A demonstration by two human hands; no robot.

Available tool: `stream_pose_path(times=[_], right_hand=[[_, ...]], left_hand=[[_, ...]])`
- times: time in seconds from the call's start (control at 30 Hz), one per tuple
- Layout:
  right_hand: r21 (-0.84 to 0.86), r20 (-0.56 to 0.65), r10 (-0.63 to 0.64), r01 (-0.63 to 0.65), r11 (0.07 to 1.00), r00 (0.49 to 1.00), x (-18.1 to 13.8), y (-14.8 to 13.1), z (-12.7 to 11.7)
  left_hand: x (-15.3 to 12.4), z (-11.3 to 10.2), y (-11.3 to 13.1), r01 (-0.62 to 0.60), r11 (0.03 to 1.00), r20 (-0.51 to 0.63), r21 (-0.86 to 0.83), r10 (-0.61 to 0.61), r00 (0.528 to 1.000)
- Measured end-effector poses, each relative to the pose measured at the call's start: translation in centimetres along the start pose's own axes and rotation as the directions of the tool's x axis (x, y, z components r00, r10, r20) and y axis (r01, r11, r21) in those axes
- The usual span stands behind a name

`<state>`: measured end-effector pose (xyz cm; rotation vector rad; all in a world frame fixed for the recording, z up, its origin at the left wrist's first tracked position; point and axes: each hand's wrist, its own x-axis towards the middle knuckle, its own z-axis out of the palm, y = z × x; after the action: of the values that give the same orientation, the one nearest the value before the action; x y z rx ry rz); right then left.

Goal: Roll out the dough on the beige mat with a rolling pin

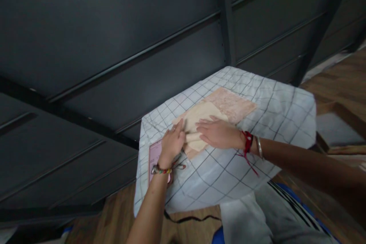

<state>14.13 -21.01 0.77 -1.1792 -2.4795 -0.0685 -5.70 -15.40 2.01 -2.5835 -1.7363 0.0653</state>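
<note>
A pale cream sheet, which looks like flattened dough or soft cloth, lies on a mottled beige-pink mat. My right hand rests flat across its right side with the fingers stretched out to the left. At the sheet's left edge is my left hand, palm down, its fingers extended and slightly apart. Between the two hands runs a pale ridge; whether it is a fold or a separate rod, I cannot tell. Below my left hand and wrist, a phone with a pink screen is partly covered.
A white cloth with dark grid lines covers the small table. Dark grey metal panels stand right behind it. At the right is an open box-like frame on the wooden floor. A black strap hangs below the front edge.
</note>
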Motion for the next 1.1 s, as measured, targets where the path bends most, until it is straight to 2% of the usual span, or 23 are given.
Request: stream_pose_path(times=[0.13,0.23,0.37,0.47,0.63,0.8,1.0,1.1], right_hand=[[-0.009,0.111,0.100,-0.100,0.995,0.989,1.6,2.1,-0.1],[-0.001,0.167,0.132,-0.133,0.991,0.977,1.7,2.1,-0.3],[0.047,0.041,0.021,-0.023,0.999,0.999,-0.2,-0.1,0.0],[0.043,-0.003,-0.009,0.010,0.999,1.000,-0.1,0.3,0.5],[0.009,0.070,0.068,-0.069,0.998,0.995,1.7,2.6,0.6],[0.067,0.059,0.024,-0.027,0.997,0.998,1.0,1.6,0.3],[0.000,0.158,-0.008,0.008,1.000,0.987,1.8,2.8,0.3],[0.028,0.100,-0.019,0.016,0.999,0.995,1.1,1.9,0.2]], left_hand=[[2.3,-0.1,0.1,0.048,0.999,0.001,-0.026,-0.048,0.999],[2.7,0.1,0.2,0.040,0.998,0.019,-0.054,-0.039,0.999],[0.1,0.5,0.0,0.041,0.999,-0.014,-0.034,-0.042,0.999],[-0.2,0.5,0.0,0.097,0.995,-0.055,-0.020,-0.098,0.994],[2.2,0.2,0.2,0.132,0.990,0.009,-0.040,-0.132,0.991],[1.0,0.6,0.0,0.087,0.996,-0.016,-0.027,-0.088,0.996],[2.1,0.5,0.0,0.061,0.998,-0.014,-0.026,-0.061,0.998],[1.0,0.5,0.0,0.057,0.998,-0.019,-0.022,-0.057,0.998]])
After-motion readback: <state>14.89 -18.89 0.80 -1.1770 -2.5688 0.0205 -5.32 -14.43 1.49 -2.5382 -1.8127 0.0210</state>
